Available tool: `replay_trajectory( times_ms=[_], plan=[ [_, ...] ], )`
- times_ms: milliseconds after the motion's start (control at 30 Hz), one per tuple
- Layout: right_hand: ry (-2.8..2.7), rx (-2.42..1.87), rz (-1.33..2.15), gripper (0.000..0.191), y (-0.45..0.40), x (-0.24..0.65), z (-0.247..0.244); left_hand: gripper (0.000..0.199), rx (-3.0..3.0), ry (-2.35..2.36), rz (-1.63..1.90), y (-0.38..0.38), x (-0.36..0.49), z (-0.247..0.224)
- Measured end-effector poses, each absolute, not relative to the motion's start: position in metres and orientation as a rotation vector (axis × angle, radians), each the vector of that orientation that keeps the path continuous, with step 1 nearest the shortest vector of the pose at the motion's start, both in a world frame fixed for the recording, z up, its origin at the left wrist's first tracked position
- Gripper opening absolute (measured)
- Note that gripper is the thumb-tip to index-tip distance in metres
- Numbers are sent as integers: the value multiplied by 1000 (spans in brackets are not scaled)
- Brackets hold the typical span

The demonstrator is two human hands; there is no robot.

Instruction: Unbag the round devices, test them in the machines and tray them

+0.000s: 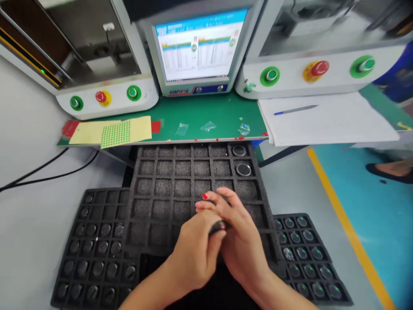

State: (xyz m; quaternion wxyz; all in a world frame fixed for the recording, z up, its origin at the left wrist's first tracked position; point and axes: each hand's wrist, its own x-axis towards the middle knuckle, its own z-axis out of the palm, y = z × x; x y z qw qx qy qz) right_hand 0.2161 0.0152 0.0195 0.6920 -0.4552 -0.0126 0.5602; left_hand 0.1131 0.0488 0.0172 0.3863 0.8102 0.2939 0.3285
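My left hand (195, 249) is closed around a small dark round part (217, 227), with the thumb along its near side. Most of the part is hidden by the fingers. Against it, at the right, lies my right hand (240, 234), palm facing left and fingers stretched out past the left hand. A small red patch (204, 196) shows on one of its fingertips; whether it is a sticker or a painted nail, I cannot tell. Below both hands is a black foam tray (148, 187) with square pockets, two of them holding round parts (243, 169) at its far right.
Lower foam trays with round parts stand at left (80, 228) and right (318, 228). A green bench (190, 114) carries a monitor (200, 51), button-fronted machines, a green-dot sticker sheet (116, 134), paper (335, 125) and a pen (295, 110). Another person's foot (393, 171) is at right.
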Motion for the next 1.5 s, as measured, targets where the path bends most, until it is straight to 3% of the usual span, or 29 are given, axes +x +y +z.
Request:
replay_trajectory(
  times_ms=[100,200,367,500,667,767,900,1033,1233,1500],
  plan=[
    [-239,-1213,961,29,31,239,-13,22,1660,1044,735,92,114,12],
    [-468,-1378,657,27,46,252,-50,32,1396,1140,855,162,125,0],
    [-678,-1424,543,12,53,241,-87,25,1552,1247,979,277,144,-23],
    [-840,-1447,492,6,51,233,-96,23,1744,1293,1057,324,156,-36],
    [-923,-1505,473,17,41,237,-113,11,1928,1494,1113,320,160,-38],
    [-910,-1552,461,28,33,236,-126,16,1997,1682,1135,290,126,-46],
    [-918,-1573,457,32,29,233,-133,8,1957,2031,1139,221,27,-64],
    [-867,-1569,471,40,28,231,-133,21,1696,2416,1001,177,-101,-86],
    [-786,-1628,483,52,32,230,-133,33,1362,2598,526,197,-220,-122],
    [-805,-1670,461,49,36,222,-126,35,1039,2562,169,258,-262,-151]
  ],
)
